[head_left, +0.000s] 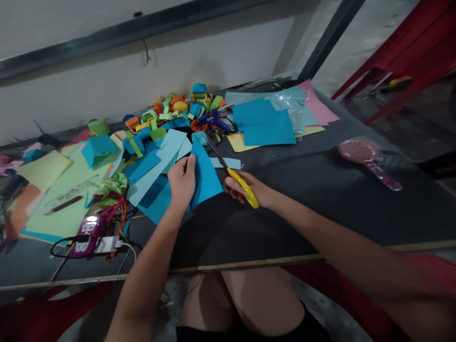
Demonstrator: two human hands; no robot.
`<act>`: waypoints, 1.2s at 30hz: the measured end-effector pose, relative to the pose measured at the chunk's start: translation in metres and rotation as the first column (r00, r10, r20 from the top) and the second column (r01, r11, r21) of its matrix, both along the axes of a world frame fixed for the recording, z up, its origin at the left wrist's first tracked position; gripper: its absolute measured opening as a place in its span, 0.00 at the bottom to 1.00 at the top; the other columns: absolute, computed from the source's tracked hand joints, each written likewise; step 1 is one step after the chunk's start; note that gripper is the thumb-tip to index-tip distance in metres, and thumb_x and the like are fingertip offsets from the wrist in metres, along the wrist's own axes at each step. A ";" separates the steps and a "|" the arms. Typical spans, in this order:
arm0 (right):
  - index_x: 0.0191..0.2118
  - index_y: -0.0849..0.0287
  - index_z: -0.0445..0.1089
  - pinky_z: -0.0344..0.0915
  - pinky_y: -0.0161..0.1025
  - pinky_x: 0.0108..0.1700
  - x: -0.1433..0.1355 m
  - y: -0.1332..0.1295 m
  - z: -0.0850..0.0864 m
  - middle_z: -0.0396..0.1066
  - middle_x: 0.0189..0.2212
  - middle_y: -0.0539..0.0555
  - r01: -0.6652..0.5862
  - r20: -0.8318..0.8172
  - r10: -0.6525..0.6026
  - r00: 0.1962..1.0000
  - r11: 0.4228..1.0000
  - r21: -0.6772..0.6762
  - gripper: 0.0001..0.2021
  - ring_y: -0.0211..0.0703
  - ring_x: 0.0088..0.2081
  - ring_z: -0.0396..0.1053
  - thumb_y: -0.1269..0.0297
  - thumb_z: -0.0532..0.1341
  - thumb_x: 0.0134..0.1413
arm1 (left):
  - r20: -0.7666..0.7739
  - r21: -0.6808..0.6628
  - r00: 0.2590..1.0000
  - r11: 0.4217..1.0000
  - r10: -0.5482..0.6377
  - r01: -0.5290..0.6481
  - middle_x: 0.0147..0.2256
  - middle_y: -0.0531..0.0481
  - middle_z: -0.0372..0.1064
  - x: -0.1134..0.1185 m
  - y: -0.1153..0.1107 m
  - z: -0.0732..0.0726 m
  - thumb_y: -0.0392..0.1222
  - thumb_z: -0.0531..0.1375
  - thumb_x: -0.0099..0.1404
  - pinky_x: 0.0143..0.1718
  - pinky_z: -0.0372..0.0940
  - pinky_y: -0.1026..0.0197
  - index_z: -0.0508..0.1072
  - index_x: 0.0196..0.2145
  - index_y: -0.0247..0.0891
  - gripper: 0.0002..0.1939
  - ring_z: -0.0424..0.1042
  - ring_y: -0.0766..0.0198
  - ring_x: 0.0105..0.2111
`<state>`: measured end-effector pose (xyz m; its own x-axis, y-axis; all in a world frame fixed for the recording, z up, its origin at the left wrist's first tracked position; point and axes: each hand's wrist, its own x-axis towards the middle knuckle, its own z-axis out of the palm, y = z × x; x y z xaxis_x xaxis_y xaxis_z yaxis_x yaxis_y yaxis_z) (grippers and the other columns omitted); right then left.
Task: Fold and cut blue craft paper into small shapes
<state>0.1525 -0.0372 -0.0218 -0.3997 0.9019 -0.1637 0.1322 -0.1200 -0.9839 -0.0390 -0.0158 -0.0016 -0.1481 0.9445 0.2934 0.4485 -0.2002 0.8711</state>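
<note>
Between thumb and fingers, my left hand (182, 182) pinches a blue sheet of paper (205, 178) by its left edge. My right hand (245, 188) grips yellow-handled scissors (243, 189), with the dark blades pointing up and left beside the sheet's upper right edge. Whether the blades touch the paper I cannot tell. Behind the blades lies a pale blue paper strip (228, 163). Under and beside my left hand are light blue paper pieces (171, 146) and more blue paper (156, 201).
Folded paper pieces (178, 107) heap along the wall, beside a blue glue gun (215, 120). Stacked blue sheets (263, 124) lie at back right, a pink hairbrush (368, 159) further right. A purple power strip (89, 232) with cables sits at front left. A red chair (409, 52) stands beyond.
</note>
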 end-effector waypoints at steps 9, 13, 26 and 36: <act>0.32 0.58 0.61 0.63 0.33 0.19 -0.005 -0.012 0.002 0.63 0.25 0.48 -0.047 0.113 0.039 0.993 0.997 0.069 0.28 0.34 0.20 0.62 0.33 0.59 0.47 | 0.021 0.051 1.000 0.999 0.004 -0.005 0.17 0.56 0.41 0.001 -0.004 0.003 0.54 0.54 0.67 0.23 0.40 0.59 0.51 0.18 0.39 0.26 0.44 0.69 0.19; 0.29 0.57 0.61 0.63 0.31 0.17 -0.008 -0.011 0.002 0.61 0.21 0.46 0.007 0.058 -0.008 0.998 1.000 0.022 0.29 0.33 0.18 0.61 0.32 0.60 0.44 | 0.002 0.069 1.000 0.998 -0.009 0.008 0.18 0.56 0.38 0.000 -0.005 0.003 0.56 0.53 0.67 0.24 0.38 0.58 0.48 0.18 0.39 0.27 0.41 0.68 0.20; 0.23 0.60 0.66 0.73 0.38 0.22 -0.013 -0.005 0.019 0.62 0.20 0.47 0.216 -0.064 -0.222 0.973 0.973 -0.086 0.21 0.37 0.21 0.65 0.54 0.75 0.28 | 0.166 -0.019 0.979 0.992 -0.121 0.126 0.17 0.55 0.52 0.007 -0.003 -0.002 0.54 0.59 0.62 0.22 0.47 0.61 0.66 0.20 0.39 0.20 0.51 0.69 0.19; 0.22 0.61 0.67 0.71 0.39 0.22 -0.013 -0.004 0.022 0.60 0.18 0.46 0.100 -0.080 -0.111 0.991 0.986 -0.135 0.17 0.37 0.21 0.63 0.59 0.73 0.27 | 0.428 -0.129 0.895 0.972 -0.124 0.197 0.25 0.47 0.75 0.000 0.006 -0.006 0.58 0.60 0.60 0.22 0.62 0.63 0.79 0.31 0.38 0.19 0.67 0.65 0.21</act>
<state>0.1399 -0.0413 0.0000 -0.3212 0.9129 -0.2518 0.0267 -0.2571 -0.9660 -0.0394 -0.0097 -0.0075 -0.0644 0.9950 0.0770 0.0133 -0.0763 0.9970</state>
